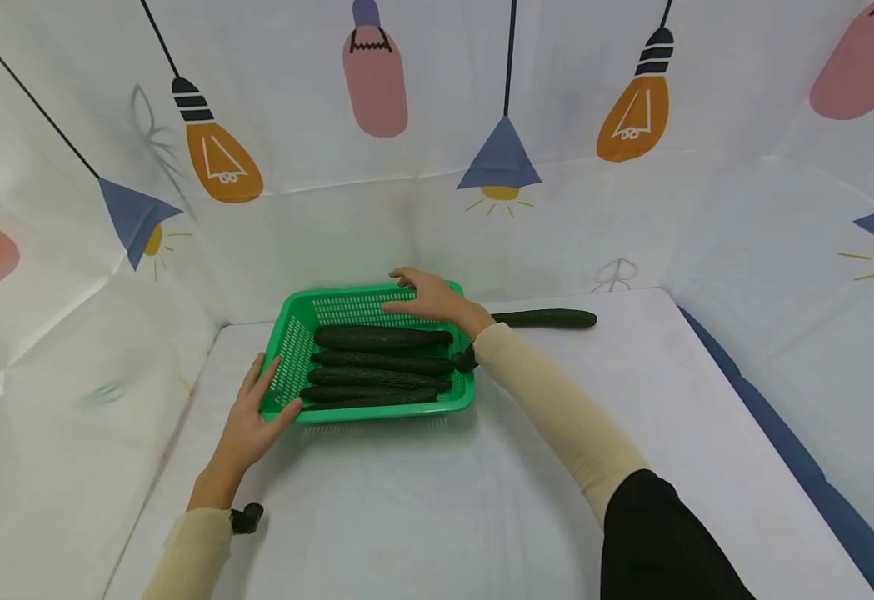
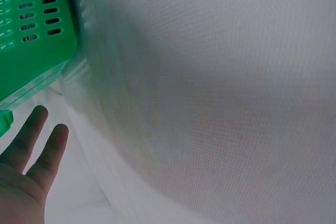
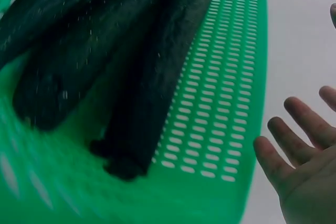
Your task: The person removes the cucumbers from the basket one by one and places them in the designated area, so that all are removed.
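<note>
A green plastic basket [image 1: 387, 413] with slotted walls stands on the white table and holds several dark green cucumbers [image 1: 377, 377], lying side by side lengthwise. My left hand [image 1: 247, 425] is at the basket's front left corner, fingers spread and thumb by the front rim. In the left wrist view two straight fingers [image 2: 48, 158] show beside the basket's outer wall. Over the back right part of the basket is my right hand [image 1: 437, 298], fingers extended and nothing held. One more cucumber [image 1: 549, 318] lies outside, right of the basket, its left end hidden by the right wrist.
The white tabletop [image 1: 437, 508] stretches in front of the basket and to its right. A pale sheet [image 1: 407, 217] printed with lamps and bulbs hangs close behind and along the sides. Blue cloth [image 1: 781, 433] runs along the right table edge.
</note>
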A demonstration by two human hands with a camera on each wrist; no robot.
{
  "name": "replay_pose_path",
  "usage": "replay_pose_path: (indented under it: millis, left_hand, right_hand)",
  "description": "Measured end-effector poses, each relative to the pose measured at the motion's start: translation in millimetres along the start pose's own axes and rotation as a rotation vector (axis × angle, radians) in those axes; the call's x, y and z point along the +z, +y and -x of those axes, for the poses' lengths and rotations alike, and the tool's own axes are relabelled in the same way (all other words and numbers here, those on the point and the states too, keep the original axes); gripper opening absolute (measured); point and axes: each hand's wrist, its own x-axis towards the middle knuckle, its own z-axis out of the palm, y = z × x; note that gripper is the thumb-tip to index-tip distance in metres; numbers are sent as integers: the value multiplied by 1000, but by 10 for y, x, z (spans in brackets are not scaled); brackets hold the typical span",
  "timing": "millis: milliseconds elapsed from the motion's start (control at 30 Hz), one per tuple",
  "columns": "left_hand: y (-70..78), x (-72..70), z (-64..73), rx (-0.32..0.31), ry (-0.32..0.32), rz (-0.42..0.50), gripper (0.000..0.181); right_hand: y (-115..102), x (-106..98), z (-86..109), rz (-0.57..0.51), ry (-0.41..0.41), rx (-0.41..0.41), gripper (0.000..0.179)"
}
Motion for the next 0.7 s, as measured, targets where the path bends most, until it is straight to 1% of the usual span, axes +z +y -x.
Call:
replay_pose_path:
  millis: [267,467,600,700]
  left_hand:
    - [5,2,-8,3,4,10,85]
    - [-19,12,12,0,5,8,84]
    - [-1,3,9,9,17,17,84]
    - [7,-3,6,8,14,14,83]
  right_hand:
    - [112,235,-73,-56,33,52,80]
    - [173,429,-116,-27,16,96,83]
    - [189,529,-163,-3,-6,91,83]
    - [203,571,-196,38,-17,90,81]
